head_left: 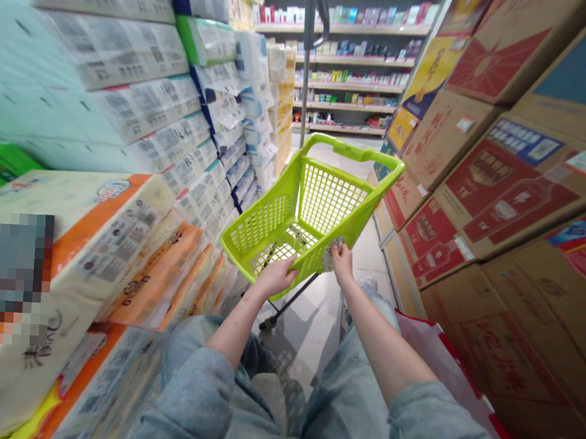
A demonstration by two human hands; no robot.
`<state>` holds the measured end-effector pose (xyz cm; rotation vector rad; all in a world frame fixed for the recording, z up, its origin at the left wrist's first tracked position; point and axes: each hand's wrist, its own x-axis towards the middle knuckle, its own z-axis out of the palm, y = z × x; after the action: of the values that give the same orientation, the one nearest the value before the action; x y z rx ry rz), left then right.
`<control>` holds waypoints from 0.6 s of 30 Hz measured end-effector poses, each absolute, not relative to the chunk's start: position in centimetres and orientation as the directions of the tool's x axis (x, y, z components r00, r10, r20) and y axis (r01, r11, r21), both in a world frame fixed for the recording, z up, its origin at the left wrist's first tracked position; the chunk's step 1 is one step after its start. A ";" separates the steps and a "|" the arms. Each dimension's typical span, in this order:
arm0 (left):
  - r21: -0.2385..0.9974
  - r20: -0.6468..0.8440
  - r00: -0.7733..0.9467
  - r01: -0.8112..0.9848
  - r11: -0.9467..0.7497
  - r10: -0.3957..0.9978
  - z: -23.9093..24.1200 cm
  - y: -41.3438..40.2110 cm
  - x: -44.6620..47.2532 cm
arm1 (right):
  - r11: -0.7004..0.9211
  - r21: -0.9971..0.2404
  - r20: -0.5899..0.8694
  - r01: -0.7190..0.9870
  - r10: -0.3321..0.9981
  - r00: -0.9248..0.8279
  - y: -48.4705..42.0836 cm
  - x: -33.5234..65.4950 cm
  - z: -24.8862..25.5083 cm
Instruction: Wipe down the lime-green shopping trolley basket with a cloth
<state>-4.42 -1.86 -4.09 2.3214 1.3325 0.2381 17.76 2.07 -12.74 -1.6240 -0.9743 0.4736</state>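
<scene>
- Lime-green basket cart [362, 217] is seen on the tiled floor [323, 303] just in front of the person, between wrapped packs [135, 44] and stacked cartons [430, 135].
- Its near rim is held by the left hand [275, 277], the fingers closed and partly hidden.
- A pale, crumpled cloth [329, 256] is pinched by the right hand [341, 261], its fingers set narrow, against the cart's near side.
- The rim is best kept firmly braced, since rolling on the wheel [267, 322] seems likely; the cloth should be spread flat and pressed evenly.
- Through the basket's pierced walls and bottom, light floor is glimpsed.
- What is held in the cartons, or in the red-edged bag [427, 337] at right, cannot be told.
</scene>
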 end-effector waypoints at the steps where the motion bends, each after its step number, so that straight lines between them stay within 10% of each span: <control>1: 0.469 -0.066 0.524 0.767 -0.437 0.849 -4.1 -1.9 -4.4 | -0.035 -0.943 0.176 0.332 0.794 0.582 2.0 17.8 -12.7; 18: 0.463 -0.035 0.524 0.763 -0.451 0.851 -3.9 -2.3 -4.4 | -0.250 -0.923 0.026 0.292 0.717 0.697 3.2 19.2 -10.6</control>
<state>-4.42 -2.33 -3.94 2.3438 1.3221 0.2813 19.22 3.20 -10.55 -1.8333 -0.7937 0.4955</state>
